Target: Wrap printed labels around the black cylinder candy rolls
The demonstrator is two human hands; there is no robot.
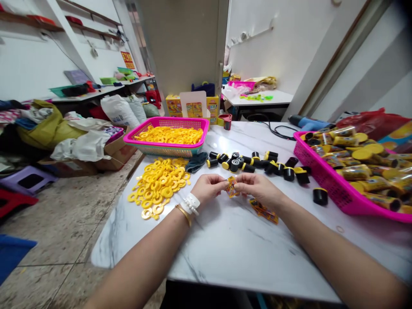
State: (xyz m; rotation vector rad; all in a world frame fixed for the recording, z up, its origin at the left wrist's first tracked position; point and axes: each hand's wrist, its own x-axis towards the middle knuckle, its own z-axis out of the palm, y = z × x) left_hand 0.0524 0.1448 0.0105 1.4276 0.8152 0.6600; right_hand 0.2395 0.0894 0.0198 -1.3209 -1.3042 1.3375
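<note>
Over the middle of the white marbled table (219, 249), my left hand (210, 187) and my right hand (257, 189) pinch a small printed orange-yellow wrapper (231, 187) between them. Both hands have thumb and fingers closed on its edges. Beneath my right hand lies a small stack of similar printed wrappers (265, 212). Just beyond the hands are several black cylinders with yellow rims (234, 165), some upright, some on their sides. To the left of my left hand spreads a pile of yellow ring-shaped plastic pieces (161, 184), with a dark cloth (197, 162) beside it.
A pink basket (165, 148) of yellow pieces stands at the back left. Another pink basket (341, 193), heaped with wrapped cylinders, is on the right. Behind it lies a blue heat gun (309, 123) with a black cable. Printed yellow boxes (175, 106) and a tape roll (227, 122) stand at the back.
</note>
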